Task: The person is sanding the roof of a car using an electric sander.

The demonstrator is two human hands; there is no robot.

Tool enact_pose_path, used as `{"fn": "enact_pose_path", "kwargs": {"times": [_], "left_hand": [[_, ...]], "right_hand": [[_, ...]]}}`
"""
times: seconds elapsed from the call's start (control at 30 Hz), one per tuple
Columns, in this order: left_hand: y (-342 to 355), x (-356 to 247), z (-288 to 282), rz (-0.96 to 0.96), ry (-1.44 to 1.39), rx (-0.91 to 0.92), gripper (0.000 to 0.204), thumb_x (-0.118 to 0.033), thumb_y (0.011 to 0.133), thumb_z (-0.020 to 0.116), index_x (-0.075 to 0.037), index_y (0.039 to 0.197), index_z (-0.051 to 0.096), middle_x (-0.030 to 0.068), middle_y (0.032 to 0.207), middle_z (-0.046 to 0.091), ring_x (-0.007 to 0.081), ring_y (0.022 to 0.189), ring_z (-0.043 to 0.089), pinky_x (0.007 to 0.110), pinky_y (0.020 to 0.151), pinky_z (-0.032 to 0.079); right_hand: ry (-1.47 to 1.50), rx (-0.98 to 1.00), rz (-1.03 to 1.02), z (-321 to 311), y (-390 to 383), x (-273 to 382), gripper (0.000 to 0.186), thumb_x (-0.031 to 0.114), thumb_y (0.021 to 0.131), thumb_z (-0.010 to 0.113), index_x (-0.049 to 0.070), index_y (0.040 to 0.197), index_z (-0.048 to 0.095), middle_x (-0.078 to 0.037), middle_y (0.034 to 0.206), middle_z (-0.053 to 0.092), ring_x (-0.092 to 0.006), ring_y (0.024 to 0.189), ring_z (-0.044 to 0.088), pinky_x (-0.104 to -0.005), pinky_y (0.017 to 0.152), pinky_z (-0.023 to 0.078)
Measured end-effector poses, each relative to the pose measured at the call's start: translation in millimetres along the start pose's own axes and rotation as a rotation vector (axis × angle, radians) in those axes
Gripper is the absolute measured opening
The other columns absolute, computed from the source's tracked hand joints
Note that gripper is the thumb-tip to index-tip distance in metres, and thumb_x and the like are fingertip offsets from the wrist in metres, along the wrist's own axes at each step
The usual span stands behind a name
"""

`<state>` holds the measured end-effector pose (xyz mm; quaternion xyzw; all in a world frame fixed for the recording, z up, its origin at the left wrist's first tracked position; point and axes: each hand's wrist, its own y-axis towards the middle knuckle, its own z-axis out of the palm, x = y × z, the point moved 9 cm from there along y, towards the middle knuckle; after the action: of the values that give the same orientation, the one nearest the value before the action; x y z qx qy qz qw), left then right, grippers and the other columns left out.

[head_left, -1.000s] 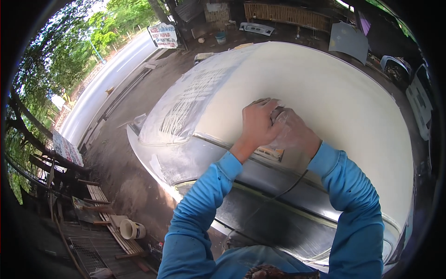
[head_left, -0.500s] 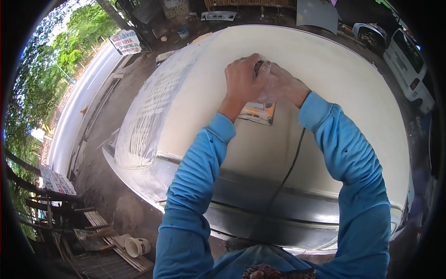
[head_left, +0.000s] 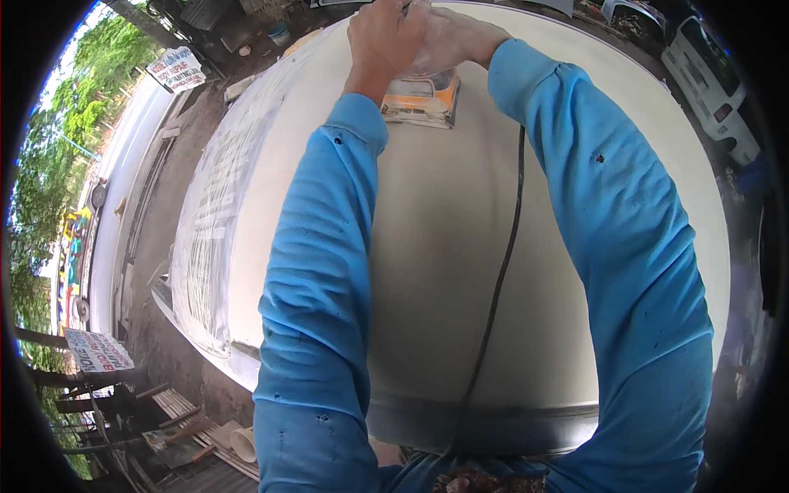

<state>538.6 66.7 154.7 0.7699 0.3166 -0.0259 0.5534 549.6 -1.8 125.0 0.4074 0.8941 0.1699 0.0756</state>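
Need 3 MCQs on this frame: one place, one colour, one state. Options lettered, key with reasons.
1. Where does the sander sit?
A. on the cream car panel
B. on the ground
C. on a bench

2. What colour are the sleeves?
A. red
B. blue
C. black

3. How is the sander held?
A. by the left hand only
B. by no hand
C. by both hands together

Key:
1 A: its pad lies flat on the cream panel.
2 B: both forearms wear bright blue.
3 C: the left hand and right hand are clasped over its top, with the black cord trailing back toward the person.
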Motion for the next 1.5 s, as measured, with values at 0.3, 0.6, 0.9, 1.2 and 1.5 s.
{"fn": "enact_pose_path", "kwargs": {"times": [0.3, 0.6, 0.9, 1.2, 1.5], "left_hand": [[-22.3, -20.7, -18.2, -0.002, 0.009, 0.045, 0.034, -0.031, 0.091, 0.050, -0.005, 0.097, 0.070, 0.0200, 0.093, 0.071, 0.0405, 0.088, 0.067, 0.049, 0.079, 0.052], [-65.2, -65.0, -66.7, -0.053, 0.000, 0.014, 0.035, -0.040, 0.088, 0.054, -0.010, 0.089, 0.073, 0.0179, 0.074, 0.068, 0.0418, 0.072, 0.065, 0.047, 0.066, 0.051], [-109.3, -115.2, -119.6, -0.057, -0.073, 0.031, 0.033, -0.038, 0.091, 0.056, -0.011, 0.092, 0.074, 0.0153, 0.070, 0.067, 0.0387, 0.068, 0.065, 0.043, 0.062, 0.050], [-163.9, -145.6, -165.8, -0.455, -0.480, 0.076, 0.045, -0.023, 0.097, 0.051, -0.001, 0.136, 0.055, 0.0241, 0.128, 0.062, 0.0356, 0.122, 0.057, 0.039, 0.104, 0.043], [-186.6, -88.7, -191.7, -0.533, 0.042, 0.504, 0.061, -0.026, 0.086, 0.061, -0.003, 0.142, 0.051, 0.0181, 0.114, 0.061, 0.0289, 0.108, 0.061, 0.037, 0.095, 0.047]], "right_hand": [[0.182, 0.046, 0.208, -4.8, -26.4, 31.4, 0.044, 0.041, 0.073, 0.083, 0.010, 0.102, 0.074, -0.009, 0.098, 0.074, -0.0268, 0.089, 0.069, -0.0345, 0.084, 0.056], [0.145, 0.105, 0.283, -34.3, -68.4, 113.7, 0.035, 0.034, 0.073, 0.073, 0.009, 0.097, 0.075, -0.015, 0.096, 0.074, -0.0280, 0.088, 0.070, -0.0339, 0.080, 0.057], [0.182, 0.204, 0.351, -45.2, -101.7, 186.7, 0.027, 0.029, 0.073, 0.069, 0.006, 0.087, 0.073, -0.015, 0.090, 0.074, -0.0309, 0.086, 0.071, -0.0370, 0.080, 0.057], [0.403, -0.220, 0.413, -24.2, -109.6, 225.5, 0.039, 0.019, 0.078, 0.065, 0.004, 0.113, 0.064, -0.027, 0.117, 0.062, -0.0413, 0.115, 0.059, -0.0454, 0.101, 0.046], [0.539, -0.672, 0.455, -105.6, -313.9, 154.3, 0.028, 0.012, 0.086, 0.066, 0.001, 0.112, 0.065, -0.018, 0.105, 0.067, -0.0305, 0.096, 0.065, -0.0390, 0.088, 0.053]]}}
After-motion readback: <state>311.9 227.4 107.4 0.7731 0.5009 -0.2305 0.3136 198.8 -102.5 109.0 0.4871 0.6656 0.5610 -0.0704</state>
